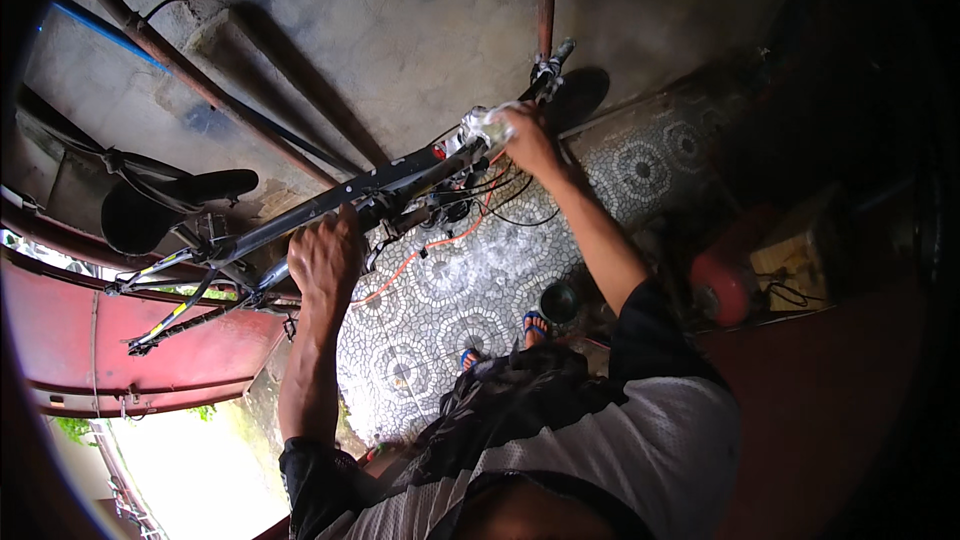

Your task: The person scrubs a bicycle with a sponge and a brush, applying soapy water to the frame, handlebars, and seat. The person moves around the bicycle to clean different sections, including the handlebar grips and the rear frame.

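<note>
A dark bicycle frame point(345, 190) without wheels slants across the view, its rear end at the left and its handlebar end at the upper right. My left hand point(325, 255) is closed around a tube near the middle of the frame, its fingertips partly hidden. Farther up, my right hand point(532, 147) presses a foamy, yellowish sponge point(492, 128) against the front of the frame. White suds cover the parts around it. Loose black cables point(525, 205) hang below the front end. A black saddle point(150, 205) shows at the rear.
An orange cord or thin hose point(420, 253) crosses the patterned, sudsy floor point(440, 325). Near my sandalled feet stands a dark bucket point(560, 302). Rusty poles point(205, 85) lean on the grey wall point(420, 20). At right are a red rounded object point(722, 285) and a wooden piece point(790, 258).
</note>
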### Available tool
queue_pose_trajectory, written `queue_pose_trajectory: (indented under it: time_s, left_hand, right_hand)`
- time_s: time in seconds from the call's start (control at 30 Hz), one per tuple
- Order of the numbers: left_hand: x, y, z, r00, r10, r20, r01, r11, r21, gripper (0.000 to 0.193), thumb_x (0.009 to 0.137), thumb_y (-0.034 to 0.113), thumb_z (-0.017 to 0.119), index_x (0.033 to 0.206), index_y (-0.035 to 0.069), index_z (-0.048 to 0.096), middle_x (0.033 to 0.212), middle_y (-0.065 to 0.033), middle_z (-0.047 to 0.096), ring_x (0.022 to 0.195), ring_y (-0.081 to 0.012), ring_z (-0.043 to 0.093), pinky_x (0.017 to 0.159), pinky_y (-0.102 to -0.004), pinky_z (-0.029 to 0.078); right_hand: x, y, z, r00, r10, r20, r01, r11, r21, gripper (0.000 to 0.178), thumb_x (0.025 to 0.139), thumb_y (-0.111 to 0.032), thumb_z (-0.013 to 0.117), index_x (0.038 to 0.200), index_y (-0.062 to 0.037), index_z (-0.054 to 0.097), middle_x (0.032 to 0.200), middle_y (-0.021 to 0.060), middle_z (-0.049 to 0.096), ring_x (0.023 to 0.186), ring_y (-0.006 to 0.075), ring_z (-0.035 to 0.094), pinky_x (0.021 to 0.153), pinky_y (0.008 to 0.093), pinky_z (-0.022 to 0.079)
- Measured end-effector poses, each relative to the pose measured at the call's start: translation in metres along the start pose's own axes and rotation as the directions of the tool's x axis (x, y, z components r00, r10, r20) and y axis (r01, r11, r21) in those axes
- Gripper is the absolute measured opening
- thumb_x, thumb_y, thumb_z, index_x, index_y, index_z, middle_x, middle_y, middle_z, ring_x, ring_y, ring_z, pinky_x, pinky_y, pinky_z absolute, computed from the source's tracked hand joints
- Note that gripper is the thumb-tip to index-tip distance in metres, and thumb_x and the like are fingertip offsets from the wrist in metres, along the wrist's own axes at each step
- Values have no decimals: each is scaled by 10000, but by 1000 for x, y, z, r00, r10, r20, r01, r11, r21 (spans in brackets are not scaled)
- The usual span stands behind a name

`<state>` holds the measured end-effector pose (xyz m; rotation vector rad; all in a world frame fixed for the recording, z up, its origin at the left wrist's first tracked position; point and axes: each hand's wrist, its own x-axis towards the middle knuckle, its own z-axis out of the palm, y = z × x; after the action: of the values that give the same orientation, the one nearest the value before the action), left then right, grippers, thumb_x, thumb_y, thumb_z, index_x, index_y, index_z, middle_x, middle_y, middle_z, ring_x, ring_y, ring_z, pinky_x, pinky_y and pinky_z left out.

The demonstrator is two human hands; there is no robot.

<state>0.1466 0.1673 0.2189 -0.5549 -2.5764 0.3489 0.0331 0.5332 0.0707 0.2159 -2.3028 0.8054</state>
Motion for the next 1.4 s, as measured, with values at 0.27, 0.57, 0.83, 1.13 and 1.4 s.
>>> queue_pose_trajectory:
  time_s: [0.27, 0.57, 0.83, 1.13, 1.4]
  left_hand:
    - [-4, -2, 6, 997, -30, 72, 32, 999, -22, 152, 867, 140, 654, 1008, 101, 697, 818, -125, 741, 755, -306, 740, 663, -433, 573]
    - [-9, 5, 0, 999, -10, 43, 12, 999, -38, 100, 866, 140, 649, 948, 98, 689, 776, -130, 723, 704, -319, 731, 612, -451, 563]
    - [-16, 30, -3, 978, -162, 129, 171, 984, -57, 84, 863, 119, 617, 846, 86, 692, 753, -136, 736, 687, -317, 740, 644, -447, 582]
    - [-32, 44, -6, 978, -107, 178, 125, 988, -89, 186, 891, 114, 599, 1046, 49, 679, 846, -169, 737, 768, -336, 739, 687, -443, 583]
    - [-53, 60, -2, 974, -103, 200, 111, 993, -27, 320, 926, 156, 580, 1204, 18, 656, 809, -107, 733, 707, -260, 734, 666, -407, 551]
  right_hand:
    - [12, 31, 26, 992, -92, 87, 85, 993, 87, 301, 781, 33, 678, 1067, -29, 746, 1034, 188, 741, 965, 365, 716, 854, 409, 561]
    - [108, 35, 52, 537, 199, 820, -173, 977, -124, 350, 843, -282, 671, 1062, -24, 762, 1053, 226, 757, 985, 302, 747, 840, 427, 549]
    - [81, -62, 60, 542, -251, 802, 600, 784, -160, 230, 766, -201, 707, 949, -113, 814, 997, 120, 782, 1051, 331, 704, 926, 461, 521]
    - [76, 35, 25, 760, 1, 649, -88, 991, 101, 446, 838, -49, 544, 1250, -58, 717, 1161, 235, 736, 1082, 364, 709, 959, 385, 525]
    - [95, 9, 84, 477, 370, 797, -81, 922, -379, 487, 789, -321, 698, 1189, -52, 763, 1305, 204, 703, 1202, 360, 689, 1006, 444, 528]
